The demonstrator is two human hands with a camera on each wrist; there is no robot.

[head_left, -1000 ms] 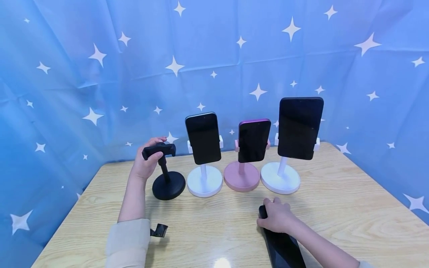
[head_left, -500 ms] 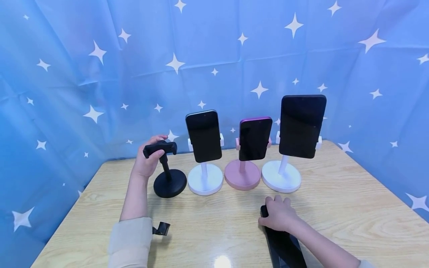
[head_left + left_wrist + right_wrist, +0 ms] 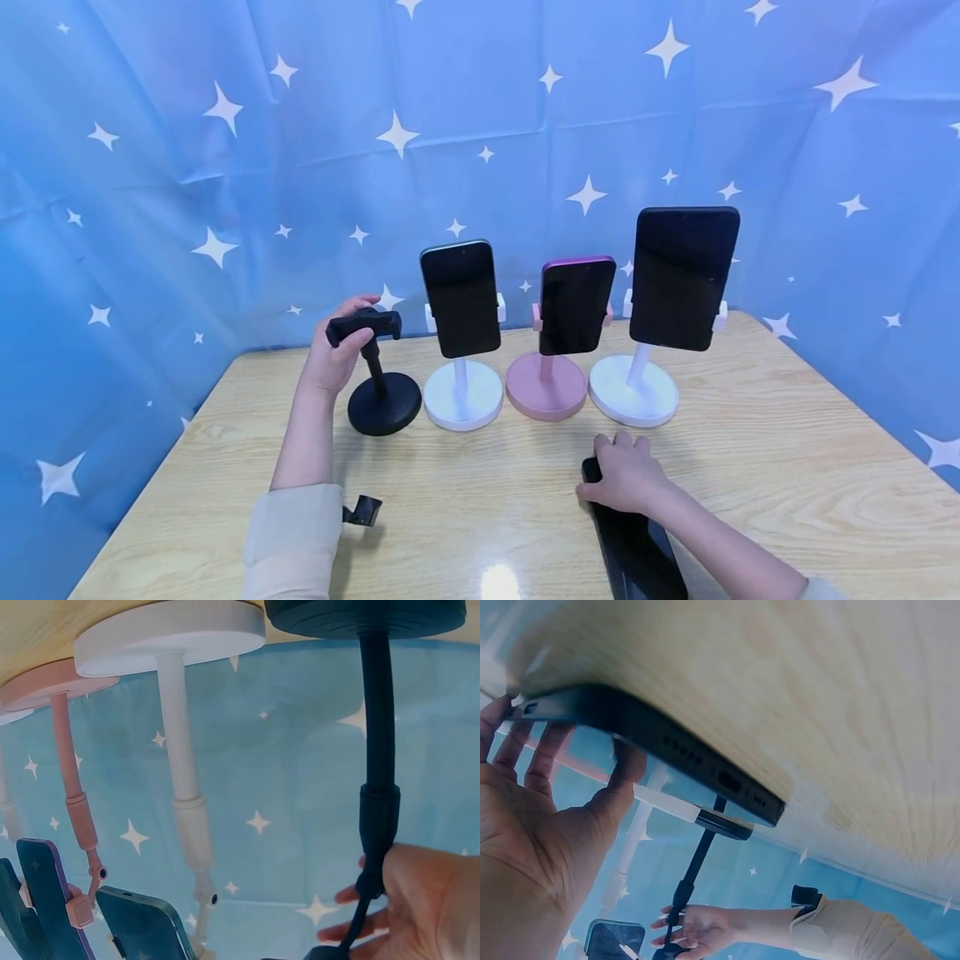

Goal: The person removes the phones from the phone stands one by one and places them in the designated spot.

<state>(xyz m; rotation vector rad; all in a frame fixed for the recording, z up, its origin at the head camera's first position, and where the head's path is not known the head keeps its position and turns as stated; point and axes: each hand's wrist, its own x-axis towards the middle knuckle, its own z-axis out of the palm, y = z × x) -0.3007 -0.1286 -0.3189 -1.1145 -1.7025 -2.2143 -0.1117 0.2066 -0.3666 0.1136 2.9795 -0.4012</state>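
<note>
In the head view my left hand (image 3: 330, 360) grips the clamp of a black phone stand (image 3: 384, 405), thumb across the front and fingers behind it. The left wrist view shows that hand (image 3: 431, 900) around the joint below the black stem (image 3: 379, 712). Toward the front right, my right hand (image 3: 626, 479) holds a black smartphone (image 3: 637, 554) that lies on the table, its thumb on the left edge. In the right wrist view the smartphone's end with ports (image 3: 712, 769) faces the camera, and the fingers (image 3: 544, 754) are along its sides.
Right of the black stand are a white stand (image 3: 463, 400), a pink stand (image 3: 546, 392) and another white stand (image 3: 633, 396), each bearing a phone. The wooden table (image 3: 480, 492) ends at a blue starry curtain (image 3: 480, 100). A small camera (image 3: 366, 510) is worn on the left wrist.
The head view has tilted slightly, so the stands appear a little higher and farther right. Both hands keep their hold on the black phone stand and the smartphone.
</note>
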